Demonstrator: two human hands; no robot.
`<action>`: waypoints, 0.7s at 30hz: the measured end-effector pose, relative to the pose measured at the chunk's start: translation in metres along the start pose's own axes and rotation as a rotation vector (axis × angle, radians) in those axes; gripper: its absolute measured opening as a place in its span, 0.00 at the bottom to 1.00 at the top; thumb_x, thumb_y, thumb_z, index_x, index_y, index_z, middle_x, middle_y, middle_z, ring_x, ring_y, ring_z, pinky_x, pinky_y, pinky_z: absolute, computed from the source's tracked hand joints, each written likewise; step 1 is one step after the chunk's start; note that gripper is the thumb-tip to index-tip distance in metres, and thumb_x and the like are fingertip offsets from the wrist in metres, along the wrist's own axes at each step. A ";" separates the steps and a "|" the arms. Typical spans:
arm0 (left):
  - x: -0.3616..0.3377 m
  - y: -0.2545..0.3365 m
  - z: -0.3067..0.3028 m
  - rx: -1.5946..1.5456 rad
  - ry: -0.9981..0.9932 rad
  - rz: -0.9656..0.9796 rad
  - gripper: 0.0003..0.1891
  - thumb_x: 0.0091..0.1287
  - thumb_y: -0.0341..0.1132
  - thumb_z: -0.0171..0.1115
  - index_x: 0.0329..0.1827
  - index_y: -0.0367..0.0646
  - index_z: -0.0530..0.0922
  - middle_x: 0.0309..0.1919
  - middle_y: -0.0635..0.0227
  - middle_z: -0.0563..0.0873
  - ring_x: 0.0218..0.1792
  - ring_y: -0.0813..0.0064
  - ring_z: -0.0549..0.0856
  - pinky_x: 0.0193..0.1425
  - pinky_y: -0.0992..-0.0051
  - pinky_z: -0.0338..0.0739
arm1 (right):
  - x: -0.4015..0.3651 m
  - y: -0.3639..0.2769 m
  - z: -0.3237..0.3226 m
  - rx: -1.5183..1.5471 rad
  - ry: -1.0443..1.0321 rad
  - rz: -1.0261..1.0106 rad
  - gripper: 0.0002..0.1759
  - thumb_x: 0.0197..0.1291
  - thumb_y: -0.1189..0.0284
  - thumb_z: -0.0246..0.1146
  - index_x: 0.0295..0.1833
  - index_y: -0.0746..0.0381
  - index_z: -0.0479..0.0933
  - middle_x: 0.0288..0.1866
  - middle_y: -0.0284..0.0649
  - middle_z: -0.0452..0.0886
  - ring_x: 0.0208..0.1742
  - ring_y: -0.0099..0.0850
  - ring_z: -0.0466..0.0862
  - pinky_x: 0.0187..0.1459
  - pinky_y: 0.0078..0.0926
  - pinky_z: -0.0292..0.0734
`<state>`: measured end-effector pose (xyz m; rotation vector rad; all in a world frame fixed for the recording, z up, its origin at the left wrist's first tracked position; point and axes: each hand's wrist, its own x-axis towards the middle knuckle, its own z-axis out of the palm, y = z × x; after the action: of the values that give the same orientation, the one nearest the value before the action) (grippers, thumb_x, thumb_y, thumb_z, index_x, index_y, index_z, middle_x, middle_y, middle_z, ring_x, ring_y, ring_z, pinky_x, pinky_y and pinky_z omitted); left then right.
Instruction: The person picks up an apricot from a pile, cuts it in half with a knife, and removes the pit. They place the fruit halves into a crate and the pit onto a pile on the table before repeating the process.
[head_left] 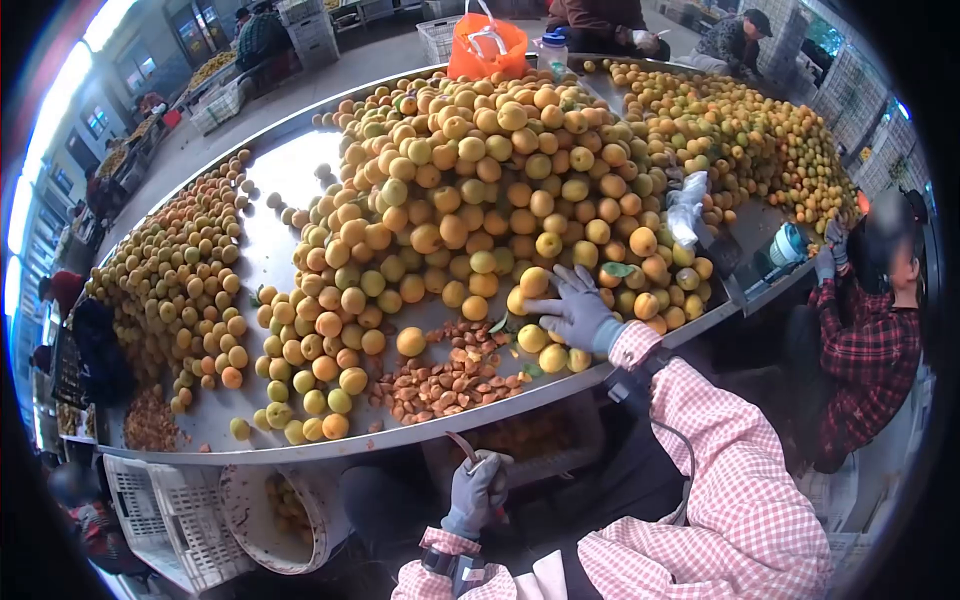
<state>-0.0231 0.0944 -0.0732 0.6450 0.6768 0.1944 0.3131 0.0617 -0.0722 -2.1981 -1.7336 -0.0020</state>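
At centre right of the frame, the right hand (578, 312) rests spread, unclenched fingers on a yellow fruit (533, 282) at the pile's edge. At lower centre, the left hand (476, 492) clenches a small knife (461, 446) below the table (290, 195). Advisable: lift one fruit cleanly, without toppling its neighbours.

table (275, 215): glossy metal | gloves (580, 315): grey knit cloth | sleeves (740, 480): checked fabric (matt)
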 end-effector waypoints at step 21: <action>-0.018 -0.001 0.007 0.325 0.253 0.086 0.09 0.70 0.39 0.61 0.43 0.43 0.80 0.19 0.78 0.75 0.14 0.88 0.71 0.15 0.84 0.63 | 0.026 -0.054 -0.015 0.486 0.275 0.085 0.32 0.44 0.69 0.74 0.56 0.58 0.67 0.48 0.43 0.76 0.52 0.36 0.78 0.62 0.36 0.68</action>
<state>-0.0329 0.0839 -0.0598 0.9726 0.9352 0.2507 0.2717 0.0928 -0.0385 -1.8146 -1.3225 0.1190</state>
